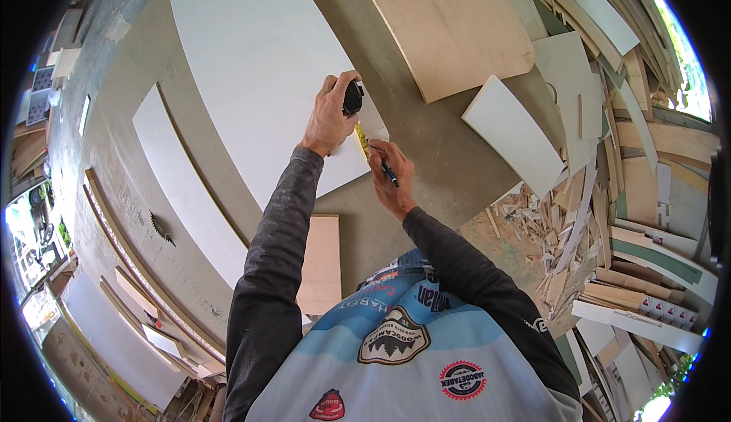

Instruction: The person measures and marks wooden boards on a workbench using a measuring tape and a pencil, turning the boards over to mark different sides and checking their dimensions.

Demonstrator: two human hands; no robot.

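Our left hand (329, 117) grips a black tape measure (352, 99) on the white board (259, 64), its yellow blade (362, 141) running back to our right hand (392, 174), closed around a dark pen (387, 169) at the board's near edge. The board lies on the grey floor (442, 163), wood offcuts (563, 224) piled right.

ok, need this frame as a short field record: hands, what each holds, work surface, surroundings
left hand: grips a black tape measure, pressed on the white board
right hand: holds a dark pen, tip by the yellow tape blade
work surface: large white board lying on the table
saw blade: circular, standing up from the table at left
nearby: plywood sheet, small white panel
right side: pile of wood offcuts
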